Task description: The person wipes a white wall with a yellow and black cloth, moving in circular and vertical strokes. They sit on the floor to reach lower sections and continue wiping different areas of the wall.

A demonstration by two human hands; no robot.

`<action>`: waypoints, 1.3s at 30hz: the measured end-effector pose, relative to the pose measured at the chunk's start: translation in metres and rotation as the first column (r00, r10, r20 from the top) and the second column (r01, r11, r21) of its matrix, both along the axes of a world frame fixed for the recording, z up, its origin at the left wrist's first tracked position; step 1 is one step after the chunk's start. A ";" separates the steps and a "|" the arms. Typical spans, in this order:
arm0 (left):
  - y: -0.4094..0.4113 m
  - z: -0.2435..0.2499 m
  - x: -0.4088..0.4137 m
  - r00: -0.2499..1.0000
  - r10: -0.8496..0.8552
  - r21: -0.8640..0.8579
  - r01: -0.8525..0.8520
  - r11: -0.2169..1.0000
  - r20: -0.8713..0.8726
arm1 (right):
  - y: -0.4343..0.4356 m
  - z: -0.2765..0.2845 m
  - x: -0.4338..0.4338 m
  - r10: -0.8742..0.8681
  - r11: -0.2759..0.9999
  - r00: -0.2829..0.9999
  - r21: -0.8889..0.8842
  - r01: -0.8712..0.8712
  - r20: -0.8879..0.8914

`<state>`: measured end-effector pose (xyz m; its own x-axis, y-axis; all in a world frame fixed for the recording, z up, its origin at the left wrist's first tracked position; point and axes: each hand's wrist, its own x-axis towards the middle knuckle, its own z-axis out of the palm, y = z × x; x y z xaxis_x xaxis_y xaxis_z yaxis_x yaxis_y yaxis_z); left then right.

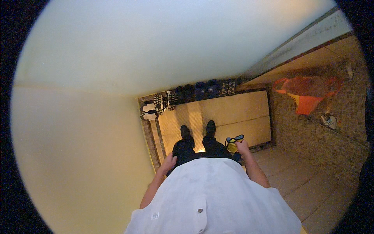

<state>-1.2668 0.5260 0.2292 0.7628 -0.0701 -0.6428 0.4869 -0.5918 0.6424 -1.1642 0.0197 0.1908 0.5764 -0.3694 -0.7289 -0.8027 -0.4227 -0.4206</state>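
Note:
My right hand (243, 147) hangs beside my right thigh, closed around a yellow and light-blue item (233, 146) with dark trim. This item looks soft, but its exact kind is unclear. My left hand (169, 163) is low at my left side, against or close to the dark trousers (181, 150); its fingers are partly hidden, and I see nothing clearly in it. Both feet, in dark footwear (210, 128), stand apart on a lit tan floor (242, 109).
Along the pale wall (131, 49) lie upturned sneakers (158, 104), white-and-black shoes (149, 117), dark-blue slippers (206, 90) and patterned footwear (228, 87). A plain wall (81, 152) rises at left. At right are an orange-red object (309, 90), a small white object (330, 121) and a mosaic-patterned surface (295, 137).

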 end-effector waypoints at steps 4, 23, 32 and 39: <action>0.022 -0.027 -0.063 0.987 0.141 -0.002 -0.142 0.990 -0.080 | -0.015 -0.044 -0.023 -0.039 0.974 0.991 0.215 0.067 -0.131; -0.132 -0.048 0.013 0.974 0.017 -0.545 -0.141 0.827 -0.226 | -0.015 0.011 -0.044 0.032 0.996 0.996 0.088 -0.024 -0.081; -0.220 -0.100 0.029 0.937 -0.342 -0.524 0.255 0.813 -0.075 | -0.025 0.042 -0.037 -0.024 0.998 0.958 0.046 0.038 -0.285; -0.205 -0.053 0.022 0.901 -0.375 -0.768 0.076 0.636 -0.221 | -0.024 0.029 -0.052 0.011 0.998 0.982 0.057 0.000 -0.191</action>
